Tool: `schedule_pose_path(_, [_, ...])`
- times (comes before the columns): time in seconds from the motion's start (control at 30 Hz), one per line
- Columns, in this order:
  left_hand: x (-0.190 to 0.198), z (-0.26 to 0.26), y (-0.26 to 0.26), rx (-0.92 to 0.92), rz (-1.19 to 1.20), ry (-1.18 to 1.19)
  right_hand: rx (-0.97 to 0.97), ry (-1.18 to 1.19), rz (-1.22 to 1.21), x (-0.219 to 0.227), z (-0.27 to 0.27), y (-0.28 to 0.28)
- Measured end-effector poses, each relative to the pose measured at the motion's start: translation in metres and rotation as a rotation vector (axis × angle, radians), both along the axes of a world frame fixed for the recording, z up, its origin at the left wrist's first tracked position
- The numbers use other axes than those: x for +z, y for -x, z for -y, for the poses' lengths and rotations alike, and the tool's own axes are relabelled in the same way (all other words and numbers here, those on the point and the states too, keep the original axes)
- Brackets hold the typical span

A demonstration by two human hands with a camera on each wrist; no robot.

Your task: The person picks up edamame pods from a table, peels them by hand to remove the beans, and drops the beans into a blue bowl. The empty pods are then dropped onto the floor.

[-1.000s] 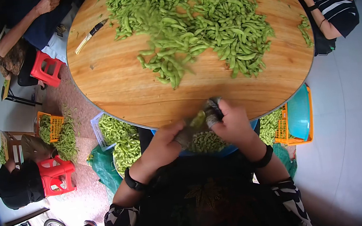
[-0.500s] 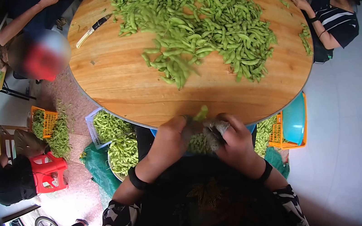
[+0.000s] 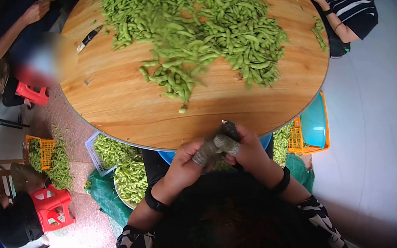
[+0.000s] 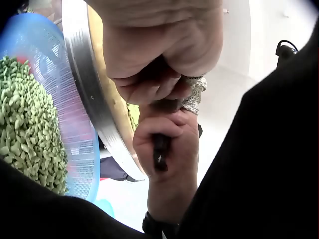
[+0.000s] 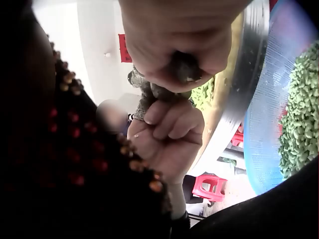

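Note:
In the head view my left hand (image 3: 183,163) and right hand (image 3: 254,155) meet in front of the table edge, grey wraps (image 3: 226,143) around thumb and fingers. My right hand (image 4: 167,142) grips a tool by its dark handle (image 4: 159,152), seen in the left wrist view; its working end is mostly hidden. My left hand (image 5: 167,132) has its fingers curled against the right; a greenish bit of bean pod shows between the fingertips in the right wrist view. Below the hands is a blue basket (image 4: 82,124) of shelled green beans (image 4: 30,124).
Green bean pods (image 3: 248,42) heap over the round wooden table (image 3: 111,105). A knife (image 3: 89,39) lies at its left side. Trays of pods (image 3: 116,150) stand below left, an orange crate (image 3: 302,148) at right. Other people sit around, some near red stools (image 3: 51,206).
The bean pod that showed at the left fingers is now mostly hidden as the two hands close together. A single pod lies below the heap. The head view has shifted.

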State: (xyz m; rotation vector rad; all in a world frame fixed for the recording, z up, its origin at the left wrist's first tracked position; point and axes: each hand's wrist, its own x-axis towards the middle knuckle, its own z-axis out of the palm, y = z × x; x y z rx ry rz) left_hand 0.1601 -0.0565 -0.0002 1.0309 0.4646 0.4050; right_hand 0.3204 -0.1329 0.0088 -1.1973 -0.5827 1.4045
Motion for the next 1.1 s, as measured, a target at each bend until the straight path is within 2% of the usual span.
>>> schedule_pose_path(0.1, [-0.01, -0.003, 0.002, -0.003, 0.06, 0.124, 0.007, 0.083, -0.077, -0.003, -0.001, -0.008])
schedule_pose_path(0.13, [-0.009, -0.004, 0.004, 0.0, 0.056, 0.12, 0.019, 0.148, -0.086, -0.006, -0.002, -0.01])
schedule_pose_path(0.17, [-0.007, -0.004, 0.005, 0.111, -0.037, -0.008, 0.03, 0.144, -0.09, -0.011, -0.002, -0.01])
schedule_pose_path(0.2, [-0.005, -0.004, 0.008, 0.228, -0.132, -0.132, 0.046, -0.043, 0.368, -0.014, -0.001, -0.01])
schedule_pose_path(0.23, [-0.001, -0.006, 0.015, 0.245, -0.137, -0.128, 0.06, -0.239, 0.82, -0.016, -0.002, -0.008])
schedule_pose_path(0.3, [0.007, -0.018, 0.036, 0.371, -0.192, -0.441, 0.153, -0.327, 0.902, -0.007, -0.009, -0.008])
schedule_pose_path(0.37, [0.001, -0.028, 0.068, 0.494, -0.221, -0.517, 0.234, -0.42, 0.985, 0.002, -0.022, -0.004])
schedule_pose_path(0.43, [-0.004, -0.033, 0.098, 0.705, -0.394, -0.53, 0.085, -0.38, 1.252, 0.007, -0.047, 0.011])
schedule_pose_path(0.47, [-0.008, -0.037, 0.115, 0.768, -0.472, -0.575, -0.008, -0.451, 1.313, -0.006, -0.064, 0.016])
schedule_pose_path(0.5, [-0.013, -0.042, 0.131, 0.832, -0.546, -0.623, -0.009, -0.462, 1.313, -0.015, -0.072, 0.019])
schedule_pose_path(0.57, [-0.033, -0.055, 0.166, 0.931, -0.79, -0.91, 0.096, -0.423, 1.589, -0.024, -0.084, 0.021])
schedule_pose_path(0.6, [-0.036, -0.059, 0.177, 0.933, -1.018, -0.995, 0.14, -0.409, 1.624, -0.023, -0.082, 0.022])
schedule_pose_path(0.63, [-0.039, -0.064, 0.187, 0.902, -1.061, -1.092, 0.142, -0.416, 1.627, -0.02, -0.078, 0.023])
schedule_pose_path(0.7, [-0.047, -0.07, 0.2, 0.906, -1.219, -1.119, 0.22, -0.333, 1.533, -0.01, -0.064, 0.022])
schedule_pose_path(0.77, [-0.048, -0.074, 0.2, 0.952, -1.249, -1.094, 0.276, -0.331, 1.479, -0.006, -0.051, 0.015])
schedule_pose_path(0.8, [-0.049, -0.076, 0.199, 0.992, -1.282, -1.069, 0.285, -0.368, 1.302, -0.006, -0.047, 0.011])
schedule_pose_path(0.83, [-0.049, -0.078, 0.197, 0.991, -1.284, -1.061, 0.292, -0.399, 1.122, -0.006, -0.044, 0.008])
schedule_pose_path(0.87, [-0.049, -0.079, 0.19, 0.986, -1.195, -1.129, 0.299, -0.395, 1.121, -0.006, -0.046, 0.005])
schedule_pose_path(0.9, [-0.047, -0.079, 0.181, 0.983, -1.103, -1.197, 0.183, -0.297, 1.263, -0.006, -0.057, -0.001])
schedule_pose_path(0.93, [-0.025, -0.072, 0.156, 0.954, -1.129, -1.174, 0.058, -0.199, 1.4, -0.005, -0.071, -0.008])
schedule_pose_path(0.97, [-0.013, -0.067, 0.138, 0.916, -1.03, -1.096, -0.094, -0.37, 1.586, -0.007, -0.09, -0.017])
schedule_pose_path(1.0, [-0.005, -0.063, 0.119, 0.921, -0.854, -1.174, -0.083, -0.274, 1.634, -0.014, -0.102, -0.022])
schedule_pose_path(1.03, [-0.001, -0.058, 0.103, 0.883, -0.754, -1.155, -0.072, -0.176, 1.678, -0.019, -0.109, -0.025])
schedule_pose_path(1.1, [0.012, -0.048, 0.072, 0.778, -0.509, -1.136, -0.017, -0.124, 1.688, -0.015, -0.105, -0.026])
